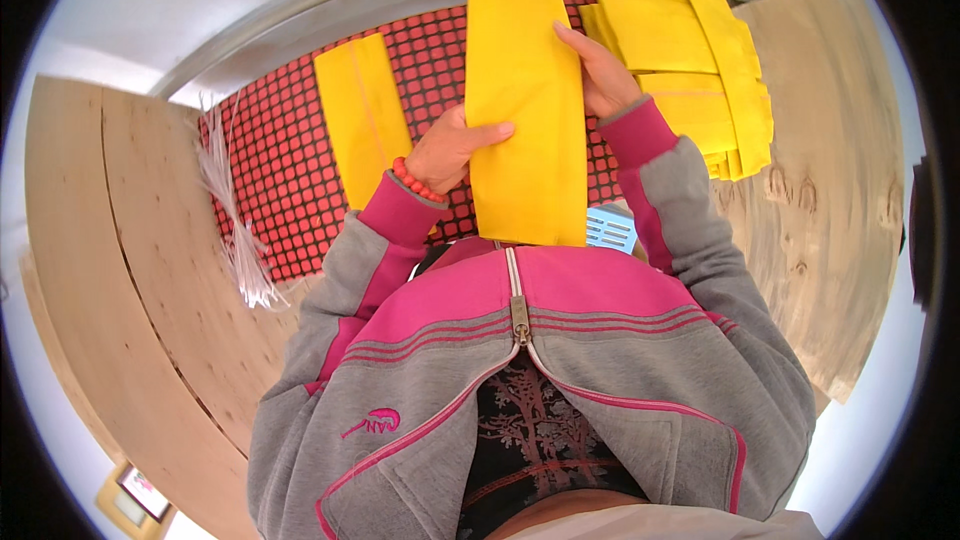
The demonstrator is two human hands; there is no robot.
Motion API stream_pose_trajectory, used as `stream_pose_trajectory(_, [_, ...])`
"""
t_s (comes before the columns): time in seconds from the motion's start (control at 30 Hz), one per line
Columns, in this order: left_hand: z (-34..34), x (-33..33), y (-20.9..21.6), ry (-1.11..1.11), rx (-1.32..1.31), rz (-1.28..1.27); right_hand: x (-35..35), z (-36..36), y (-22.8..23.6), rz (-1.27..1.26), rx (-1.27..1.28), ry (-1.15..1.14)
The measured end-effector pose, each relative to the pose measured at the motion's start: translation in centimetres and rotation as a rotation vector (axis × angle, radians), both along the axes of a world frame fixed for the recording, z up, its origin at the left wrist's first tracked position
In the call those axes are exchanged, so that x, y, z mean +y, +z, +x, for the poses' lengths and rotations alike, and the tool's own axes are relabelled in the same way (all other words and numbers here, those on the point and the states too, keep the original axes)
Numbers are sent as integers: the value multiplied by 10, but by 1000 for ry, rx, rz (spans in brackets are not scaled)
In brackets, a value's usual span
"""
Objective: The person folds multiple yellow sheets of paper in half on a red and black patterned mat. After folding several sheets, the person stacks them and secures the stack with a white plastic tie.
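A long strip of folded yellow cloth [525, 110] is held up in front of my chest, with its lower end close to my jacket. My left hand [445, 152] is closed on its left edge, thumb lying across the front and the other fingers hidden behind. On the right edge, higher up, my right hand [605, 75] grips the same cloth; its thumb shows at the edge and its fingers are out of sight. Left of the held piece, a second folded yellow cloth [362, 110] lies flat on a red-and-black checked mat [275, 170], just beyond my left hand.
To the right of my right hand, several folded yellow cloths [680, 60] are piled up. A bundle of thin white strips [235, 210] hangs over the mat's left edge. Wooden boards [130, 220] flank the left, another wooden surface [815, 190] the right. A light-blue slotted item [612, 230] shows below.
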State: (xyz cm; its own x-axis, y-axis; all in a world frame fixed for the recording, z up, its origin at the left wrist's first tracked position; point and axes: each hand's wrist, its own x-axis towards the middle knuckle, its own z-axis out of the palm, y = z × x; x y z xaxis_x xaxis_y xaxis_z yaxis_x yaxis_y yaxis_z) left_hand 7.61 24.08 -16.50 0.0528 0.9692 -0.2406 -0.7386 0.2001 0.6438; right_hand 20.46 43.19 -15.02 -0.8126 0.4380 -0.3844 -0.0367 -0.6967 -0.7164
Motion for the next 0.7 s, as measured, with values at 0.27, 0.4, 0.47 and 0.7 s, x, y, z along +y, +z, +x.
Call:
stream_pose_trajectory(0.27, [-44, -117, -50, 246, -61, -127, -62, -138, -60, 55, -103, 314])
stream_pose_trajectory(0.4, [-46, -166, -73, 342, -150, -211, -96, -170, -92, 20, -131, 340])
stream_pose_trajectory(0.47, [-39, -189, -85, 398, -143, -208, -106, -178, -103, 34, -163, 369])
stream_pose_trajectory(0.7, [-32, -231, -108, 366, -190, -333, -115, -198, -129, 81, -263, 373])
